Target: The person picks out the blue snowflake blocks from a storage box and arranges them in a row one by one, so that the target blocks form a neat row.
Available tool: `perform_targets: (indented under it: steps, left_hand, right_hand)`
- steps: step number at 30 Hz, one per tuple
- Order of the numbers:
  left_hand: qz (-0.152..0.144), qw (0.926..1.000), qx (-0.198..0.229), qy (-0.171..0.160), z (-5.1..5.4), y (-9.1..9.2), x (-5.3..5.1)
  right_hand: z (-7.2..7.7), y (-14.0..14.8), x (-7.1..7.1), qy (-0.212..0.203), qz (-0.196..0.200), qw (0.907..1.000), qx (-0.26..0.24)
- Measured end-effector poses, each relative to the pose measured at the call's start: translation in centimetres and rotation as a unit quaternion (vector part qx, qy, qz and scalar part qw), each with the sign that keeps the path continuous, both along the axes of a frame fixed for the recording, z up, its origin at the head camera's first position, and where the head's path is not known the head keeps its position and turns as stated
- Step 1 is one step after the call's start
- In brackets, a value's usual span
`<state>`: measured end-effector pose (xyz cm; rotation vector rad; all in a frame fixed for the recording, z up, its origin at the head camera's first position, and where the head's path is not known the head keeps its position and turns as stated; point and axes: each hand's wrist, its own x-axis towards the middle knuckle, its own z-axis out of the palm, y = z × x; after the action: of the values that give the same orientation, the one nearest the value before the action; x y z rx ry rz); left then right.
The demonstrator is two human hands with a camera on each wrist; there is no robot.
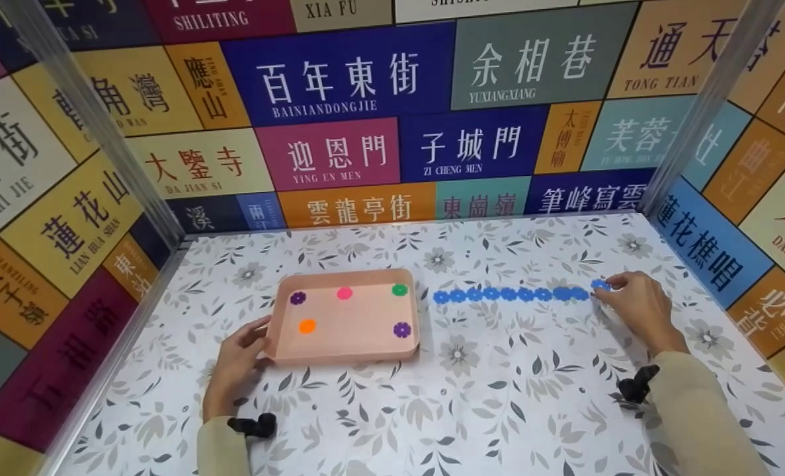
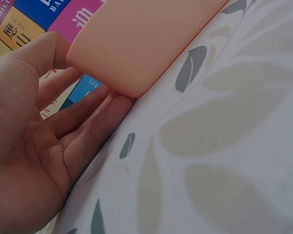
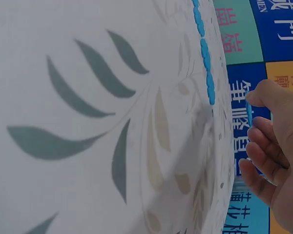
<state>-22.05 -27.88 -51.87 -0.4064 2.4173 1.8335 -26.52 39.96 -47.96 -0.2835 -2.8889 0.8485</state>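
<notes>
With thumb and fingers, my left hand (image 1: 239, 360) holds the near left corner of a shallow pink tray (image 1: 346, 354). In the left wrist view the thumb is at the tray's rim and the fingertips are by its bottom edge. Inside the tray lie several flower-shaped discs: an orange disc (image 1: 307, 326), a pink disc (image 1: 344, 293), a green disc (image 1: 399, 289) and purple discs (image 1: 402, 329). My right hand (image 1: 640, 311) pinches a blue flower-shaped disc (image 3: 249, 112) above the table, just past the right end of a row of blue discs (image 1: 509, 294).
The table (image 1: 458, 410) has a white cover printed with leaves and flowers. Behind and at both sides stand walls of coloured panels (image 1: 339, 73) with Chinese lettering. Clear upright strips (image 1: 709, 112) mark the corners.
</notes>
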Motion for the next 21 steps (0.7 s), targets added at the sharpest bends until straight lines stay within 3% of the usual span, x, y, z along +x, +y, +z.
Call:
perform_targets:
  steps: [5,13,21]
  left_hand:
    - [0.003,1.0000,-0.006,-0.006,0.0,0.0,0.0]
    - [0.004,0.9999,-0.002,-0.014,-0.1,0.0,0.0]
    - [0.005,0.9997,-0.004,-0.025,0.3,0.3,-0.3]
  right_hand:
    - [-0.8,0.8,0.1,-0.028,-0.013,0.9995,-0.010]
    - [-1.9,0.8,-0.3,-0.029,0.000,0.9996,-0.004]
    - [-2.1,1.0,-0.8,-0.039,0.006,0.9990,-0.019]
